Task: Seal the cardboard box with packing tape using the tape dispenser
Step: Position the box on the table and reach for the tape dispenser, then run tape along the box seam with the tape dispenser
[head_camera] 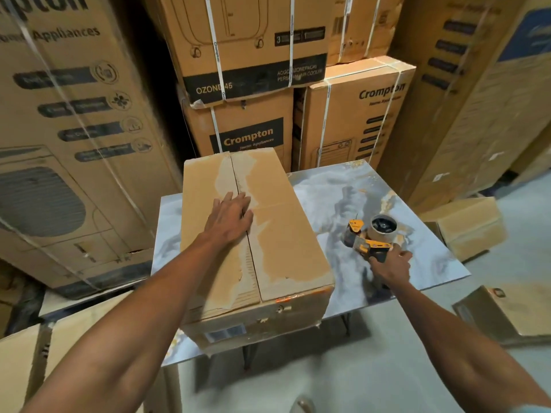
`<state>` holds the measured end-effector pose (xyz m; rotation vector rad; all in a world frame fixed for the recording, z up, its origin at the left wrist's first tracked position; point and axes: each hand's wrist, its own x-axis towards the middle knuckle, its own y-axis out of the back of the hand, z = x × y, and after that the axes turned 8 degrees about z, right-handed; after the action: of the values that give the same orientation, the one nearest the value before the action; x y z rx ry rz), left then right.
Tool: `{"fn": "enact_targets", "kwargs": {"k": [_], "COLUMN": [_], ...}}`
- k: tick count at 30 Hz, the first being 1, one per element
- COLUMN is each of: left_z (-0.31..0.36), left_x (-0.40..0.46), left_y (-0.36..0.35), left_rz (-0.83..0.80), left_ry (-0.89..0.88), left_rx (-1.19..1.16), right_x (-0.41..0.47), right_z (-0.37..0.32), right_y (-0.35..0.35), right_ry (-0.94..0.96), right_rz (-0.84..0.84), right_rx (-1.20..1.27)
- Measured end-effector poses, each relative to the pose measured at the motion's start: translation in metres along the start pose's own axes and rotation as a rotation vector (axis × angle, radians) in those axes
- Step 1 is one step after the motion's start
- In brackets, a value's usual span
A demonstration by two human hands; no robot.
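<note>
- The cardboard box (256, 234) sits on the left half of the marbled worktop (337, 192), its flaps shut with the centre seam running near to far.
- My left hand (231, 217) lies flat and open on the box top, fingers spread over the seam.
- My right hand (390, 265) closes its grip around the handle of the yellow tape dispenser (371, 238), which rests on the worktop right of the box.

A closed box (256, 234) sits on the left part of a marbled desk (334, 198), its top flaps meeting along a bare, torn seam. The left hand (229, 217) lies flat on that seam. The right hand (390, 265) grips the yellow dispenser (371, 238), which rests on the desk right of the box. Stacked cartons (247, 70) stand behind.
</note>
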<state>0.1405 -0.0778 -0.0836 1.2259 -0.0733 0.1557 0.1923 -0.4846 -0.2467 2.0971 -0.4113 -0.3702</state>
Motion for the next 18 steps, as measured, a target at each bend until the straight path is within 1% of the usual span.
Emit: {"fn": "enact_targets", "kwargs": {"k": [3,6,8,10,14,18], "left_z": [-0.006,-0.012,-0.015,-0.018,-0.027,-0.027], "left_x": [0.011,0.019,0.023,0.026,0.029,0.033], "left_y": [-0.002,-0.002,-0.002,-0.004,-0.009,-0.010], "left_rz": [0.018,0.029,0.056,0.095,0.146,0.193], "left_ry": [-0.003,-0.011,-0.032,-0.052,-0.034,-0.061], "left_rx": [-0.012,-0.023,-0.031,-0.051,-0.097,-0.111], "right_x": [0.015,0.034,0.037,0.027,0.008,0.004], "right_z": [0.010,0.020,0.021,0.015,-0.004,-0.024], "right_y": [-0.009,-0.018,-0.018,-0.010,-0.003,-0.004], "right_ry": [-0.018,-0.006,-0.032,-0.090,-0.188,-0.255], "right_rz": [-0.076,-0.087,-0.136,-0.188,-0.258,-0.242], "right_rx": [0.099,0.201,0.315,0.469,0.717,0.848]}}
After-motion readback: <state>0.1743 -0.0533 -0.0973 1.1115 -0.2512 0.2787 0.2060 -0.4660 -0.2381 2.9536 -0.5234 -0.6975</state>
